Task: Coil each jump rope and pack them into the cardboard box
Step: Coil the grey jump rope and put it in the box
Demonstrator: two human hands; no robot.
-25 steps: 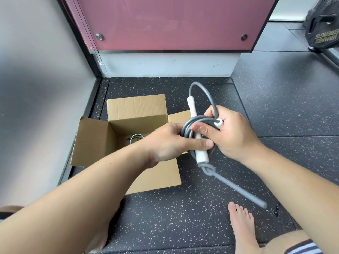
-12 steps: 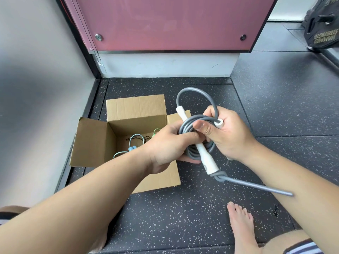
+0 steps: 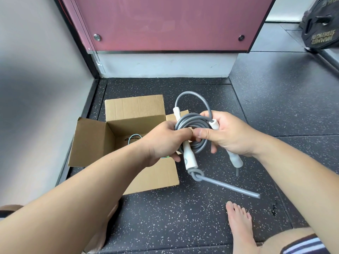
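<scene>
While you've got both hands on it, here's how it looks: your left hand [image 3: 165,142] and right hand [image 3: 229,134] are close together, thumbs almost meeting, each gripping one side of the grey jump rope [image 3: 194,121], which is wound into a few round loops. Left fingers curl around the left side of the coil, and the right hand wraps the right side with one extra loop sticking up above it.

One white handle [image 3: 189,158] runs diagonally across the coil and pokes out below your left hand. Right under it there's a knot [image 3: 197,176], and a stiff loose tail [image 3: 229,186] juts off toward the lower right. The second handle [image 3: 235,159] passes through your right palm, its end hanging out beneath that hand.

You're holding the whole bundle in the air, just to the right of the cardboard box [image 3: 91,142]. That box sits open on the speckled black floor [image 3: 183,217], flaps spread, and a bit of teal rope [image 3: 134,138] shows inside, mostly hidden by your left forearm.

Further out, your bare foot [image 3: 240,222] rests on the floor below the tail, a pink panel [image 3: 165,22] stands behind the box, and a black weight plate [image 3: 321,32] leans in the top right corner
</scene>
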